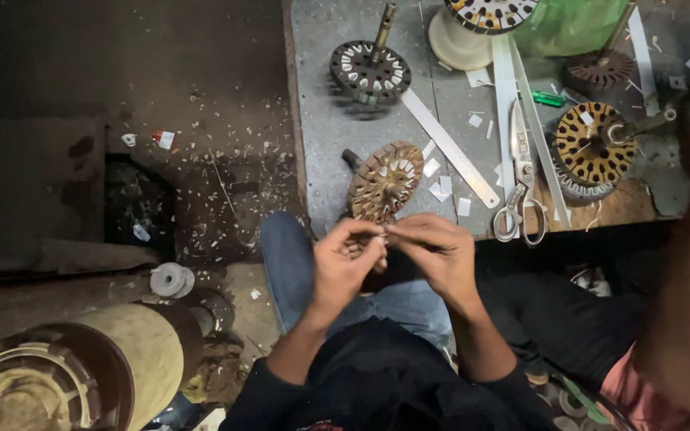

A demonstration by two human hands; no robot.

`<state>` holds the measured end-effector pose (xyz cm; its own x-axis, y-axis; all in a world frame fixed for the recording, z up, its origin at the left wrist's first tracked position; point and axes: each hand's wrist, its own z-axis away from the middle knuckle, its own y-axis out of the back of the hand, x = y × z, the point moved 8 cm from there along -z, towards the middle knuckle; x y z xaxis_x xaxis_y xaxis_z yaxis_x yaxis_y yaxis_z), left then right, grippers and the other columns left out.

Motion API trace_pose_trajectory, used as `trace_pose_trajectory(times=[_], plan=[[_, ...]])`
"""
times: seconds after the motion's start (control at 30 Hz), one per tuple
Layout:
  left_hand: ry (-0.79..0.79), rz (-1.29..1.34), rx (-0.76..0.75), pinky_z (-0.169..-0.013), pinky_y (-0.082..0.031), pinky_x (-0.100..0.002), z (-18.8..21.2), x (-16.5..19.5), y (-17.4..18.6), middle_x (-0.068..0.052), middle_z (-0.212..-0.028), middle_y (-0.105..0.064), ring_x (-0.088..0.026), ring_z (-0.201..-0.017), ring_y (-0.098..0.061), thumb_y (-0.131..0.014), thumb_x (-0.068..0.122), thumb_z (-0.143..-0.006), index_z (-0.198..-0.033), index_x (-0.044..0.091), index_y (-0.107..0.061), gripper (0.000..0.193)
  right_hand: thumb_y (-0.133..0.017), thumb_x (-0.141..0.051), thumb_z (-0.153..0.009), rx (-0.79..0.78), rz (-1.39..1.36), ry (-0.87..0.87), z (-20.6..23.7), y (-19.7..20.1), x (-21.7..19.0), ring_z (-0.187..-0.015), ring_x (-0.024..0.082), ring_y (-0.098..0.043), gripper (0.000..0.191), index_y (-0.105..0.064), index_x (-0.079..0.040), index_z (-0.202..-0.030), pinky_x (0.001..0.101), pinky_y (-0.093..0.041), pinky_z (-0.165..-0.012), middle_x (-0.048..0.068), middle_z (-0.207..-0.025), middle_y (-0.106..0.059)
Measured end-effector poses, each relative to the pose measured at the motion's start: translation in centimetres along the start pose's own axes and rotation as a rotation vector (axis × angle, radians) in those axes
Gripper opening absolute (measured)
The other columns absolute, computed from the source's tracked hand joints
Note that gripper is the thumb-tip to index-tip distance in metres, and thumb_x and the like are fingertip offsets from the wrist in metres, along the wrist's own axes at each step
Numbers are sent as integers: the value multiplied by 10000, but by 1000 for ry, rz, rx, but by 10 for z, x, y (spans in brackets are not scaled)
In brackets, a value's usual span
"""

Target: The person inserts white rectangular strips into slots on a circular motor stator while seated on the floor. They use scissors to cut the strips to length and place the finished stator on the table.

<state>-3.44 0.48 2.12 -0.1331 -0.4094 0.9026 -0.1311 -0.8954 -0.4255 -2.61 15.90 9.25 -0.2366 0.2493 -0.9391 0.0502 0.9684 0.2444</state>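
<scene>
Dim and littered with white scraps, the floor [201, 160] lies to your left, and the grey bench [329, 128] runs across the top of your view. At the lower left stands a big cream-coloured drum [133, 351], with a small white spool [171, 280] on the floor just beside it. On the right edge another person's sleeve and arm [680, 319] crowd in, blurred by closeness.

On the bench you have a brown slotted disc [592, 144] with a shaft at the far right, a dark slotted disc [370, 70] with an upright shaft near the top, and a long metal ruler [450, 148] lying slantwise between them. Scissors [521, 183] lie with the handles towards you, close to the bench edge.

The rusty slotted disc [385, 182] you are working on leans tilted at the near edge of the bench, just above your knee, with white slips in some of its slots.

Your left hand [346, 259] and right hand [433, 255] meet fingertip to fingertip right below that disc. Both are pinched on a small pale slip [382, 236], probably paper, though it is too small to tell for sure.
</scene>
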Motion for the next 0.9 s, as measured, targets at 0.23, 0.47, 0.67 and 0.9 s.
trace_pose_trajectory(times=[0.23,0.47,0.67,0.9], plan=[[297,380,-117,-438,-498,-246,-1,-7,9,-80,-723,-673,-123,-519,-630,-668,17,-955,-1012,31,-636,66,-848,-27,-782,-193,322,383,-3,-9,-43,-927,239,-761,317,-767,-40,-1088,292,-603,-814,123,-1015,-752],[-398,-318,238,-816,-521,-233,-6,69,16,-113,-1088,-717,-139,-925,-664,-702,59,-1014,-1239,-13,-676,238,-838,22,-857,160,286,333,-39,7,-36,-937,225,-751,212,-764,-40,-1046,310,-593,-857,105,-1028,-761],[-238,22,107,-1020,-522,-252,-40,36,16,-106,-1274,-698,-129,-1142,-655,-675,96,-1022,-1366,-51,-624,377,-835,3,-860,148,412,367,-48,-15,-38,-962,232,-742,211,-761,-35,-1054,315,-587,-855,112,-1045,-743],[-183,93,121,-963,-534,-251,-43,12,17,-101,-1206,-723,-122,-1074,-662,-666,109,-1038,-1344,-76,-646,358,-854,-63,-841,155,522,338,-43,-16,-43,-944,249,-728,293,-765,-26,-1118,324,-573,-824,119,-1069,-741]])
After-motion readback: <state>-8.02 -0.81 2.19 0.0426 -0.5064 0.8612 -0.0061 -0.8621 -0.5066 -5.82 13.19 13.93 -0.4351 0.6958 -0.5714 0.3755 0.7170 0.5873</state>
